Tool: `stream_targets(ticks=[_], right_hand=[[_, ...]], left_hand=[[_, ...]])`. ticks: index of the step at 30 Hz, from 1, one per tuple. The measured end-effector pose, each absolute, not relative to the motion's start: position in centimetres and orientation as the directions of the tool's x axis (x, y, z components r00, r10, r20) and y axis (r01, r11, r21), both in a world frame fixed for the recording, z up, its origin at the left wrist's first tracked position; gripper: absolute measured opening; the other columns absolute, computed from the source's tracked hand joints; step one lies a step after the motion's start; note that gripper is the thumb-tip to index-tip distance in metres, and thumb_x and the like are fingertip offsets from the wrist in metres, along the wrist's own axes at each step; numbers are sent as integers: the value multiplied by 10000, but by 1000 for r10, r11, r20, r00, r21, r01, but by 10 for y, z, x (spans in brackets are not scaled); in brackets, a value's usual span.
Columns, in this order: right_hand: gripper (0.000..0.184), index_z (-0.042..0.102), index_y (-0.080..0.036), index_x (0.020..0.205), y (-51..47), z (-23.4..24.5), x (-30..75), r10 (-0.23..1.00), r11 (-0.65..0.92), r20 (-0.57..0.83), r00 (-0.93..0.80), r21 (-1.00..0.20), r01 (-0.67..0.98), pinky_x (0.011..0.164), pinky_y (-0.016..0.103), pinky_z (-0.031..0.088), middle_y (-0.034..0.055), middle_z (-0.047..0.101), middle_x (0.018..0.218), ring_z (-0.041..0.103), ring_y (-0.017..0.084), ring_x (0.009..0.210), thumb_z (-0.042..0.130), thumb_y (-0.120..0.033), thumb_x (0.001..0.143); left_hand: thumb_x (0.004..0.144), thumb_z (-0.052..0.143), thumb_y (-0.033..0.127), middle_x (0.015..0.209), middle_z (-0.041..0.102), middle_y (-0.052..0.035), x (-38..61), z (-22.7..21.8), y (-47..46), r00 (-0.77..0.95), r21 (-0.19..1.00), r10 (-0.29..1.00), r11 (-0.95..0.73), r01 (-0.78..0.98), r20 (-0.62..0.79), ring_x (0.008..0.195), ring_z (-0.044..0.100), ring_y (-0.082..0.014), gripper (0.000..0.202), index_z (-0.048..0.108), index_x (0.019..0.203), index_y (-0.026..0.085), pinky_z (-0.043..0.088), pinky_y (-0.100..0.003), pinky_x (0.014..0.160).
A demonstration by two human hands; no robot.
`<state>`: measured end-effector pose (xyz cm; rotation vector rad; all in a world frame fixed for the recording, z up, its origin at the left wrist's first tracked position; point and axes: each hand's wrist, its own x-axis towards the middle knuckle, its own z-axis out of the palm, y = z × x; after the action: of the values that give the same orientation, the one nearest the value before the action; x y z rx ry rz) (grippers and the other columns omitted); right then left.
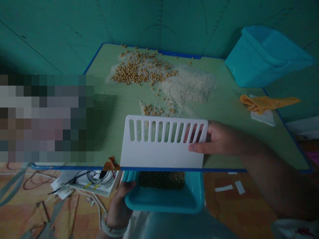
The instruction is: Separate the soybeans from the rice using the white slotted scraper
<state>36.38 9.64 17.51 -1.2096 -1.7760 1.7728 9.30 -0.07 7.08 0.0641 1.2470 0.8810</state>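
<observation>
While the right hand (pixel 219 139) clamps the white slotted scraper (pixel 161 152) upright at the near edge of the table (pixel 224 109), the left hand (pixel 119 205) grips a teal basin (pixel 164 200) just below it. Some soybeans (pixel 161 179) already lie inside, but most lie mixed with rice (pixel 189 86) farther back.

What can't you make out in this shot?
All in the head view.
Left: a pixelated patch blurs whatever is there.
Bottom: the table edge covers the far part of the tray in the left hand.
Centre: the scraper hides most fingers of the right hand.
Top right: what the bin holds, blocked by its wall.
</observation>
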Motion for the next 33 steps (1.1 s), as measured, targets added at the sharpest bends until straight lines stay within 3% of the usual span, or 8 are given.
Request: stream_targets(ticks=[5,9,13,18,24,33], right_hand=[[134,669,-226,809,96,174,364,864,-130,-252,-435,-948,291,545,239,487,-5,666,736,610,142,645,669,-352,764],[165,654,-235,806,101,172,367,976,-104,-131,-174,-982,158,538,256,481,-6,652,744,597,145,634,704,-369,723],[179,619,-229,784,108,172,370,994,-96,-96,60,-995,-9,502,243,450,-27,618,682,571,119,569,684,-388,730],[141,539,-214,800,115,176,367,961,-7,-38,274,-993,-115,656,345,488,18,633,779,645,205,806,516,-351,821],[72,518,-213,785,120,178,362,915,-33,-124,384,-971,-236,694,372,495,40,631,739,635,251,953,508,-283,801],[165,580,-208,753,121,174,361,913,41,-67,403,-966,-254,738,434,508,22,678,813,641,269,985,466,-300,828]], left_hand=[[452,823,319,793,802,-53,92,65,-1,134,454,611,701,-549,-780,981,664,-391,391,788,832,233,578,-420,767],[456,817,316,777,802,-42,92,60,-2,112,452,607,690,-564,-787,977,668,-386,337,788,784,244,584,-416,752],[419,826,297,724,799,-53,90,63,-4,58,434,568,686,-584,-821,893,696,-385,342,792,750,219,593,-417,711],[462,799,245,657,791,-27,91,76,-5,38,412,555,659,-629,-831,784,723,-362,184,782,644,234,600,-422,680],[465,792,222,630,785,-47,92,79,-8,91,349,531,667,-658,-843,808,716,-384,142,775,606,219,599,-438,678],[444,810,202,579,773,-32,87,55,-14,128,296,502,676,-675,-855,816,716,-380,164,770,603,214,571,-452,777]])
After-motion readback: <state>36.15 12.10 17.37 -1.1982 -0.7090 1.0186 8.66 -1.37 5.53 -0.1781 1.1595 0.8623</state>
